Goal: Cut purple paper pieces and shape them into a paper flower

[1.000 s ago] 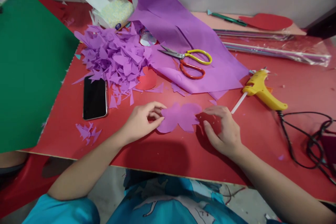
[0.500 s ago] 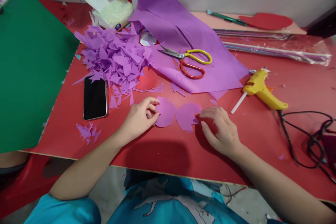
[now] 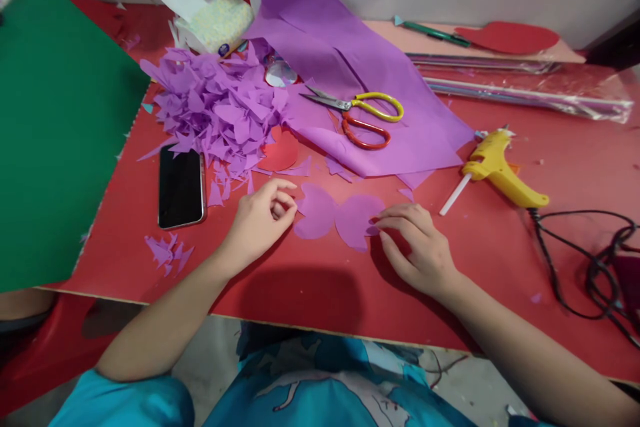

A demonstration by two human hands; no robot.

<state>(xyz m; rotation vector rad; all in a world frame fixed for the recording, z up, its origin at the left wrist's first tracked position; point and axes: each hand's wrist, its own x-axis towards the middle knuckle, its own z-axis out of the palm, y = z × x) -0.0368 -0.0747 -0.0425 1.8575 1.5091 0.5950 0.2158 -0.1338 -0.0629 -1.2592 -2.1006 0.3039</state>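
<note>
Two rounded purple paper cut-outs lie side by side on the red table [image 3: 310,293]. My left hand [image 3: 257,221] sits just left of the left cut-out [image 3: 315,212], fingers curled in, with nothing visible between them. My right hand [image 3: 420,247] lies low on the table with its fingers stretched out. Its fingertips rest on the right edge of the right cut-out [image 3: 354,220].
A heap of purple scraps [image 3: 215,107] and a black phone [image 3: 181,185] lie to the left. Beyond are a large purple sheet [image 3: 350,60] with yellow and red scissors [image 3: 360,113] on it. A yellow glue gun [image 3: 500,170] and black cable [image 3: 590,260] are right, and a green board [image 3: 55,127] far left.
The two cut-outs overlapped a second ago; my left hand slid one to the left, so they now lie apart. That hand then let go and drew back slightly.
</note>
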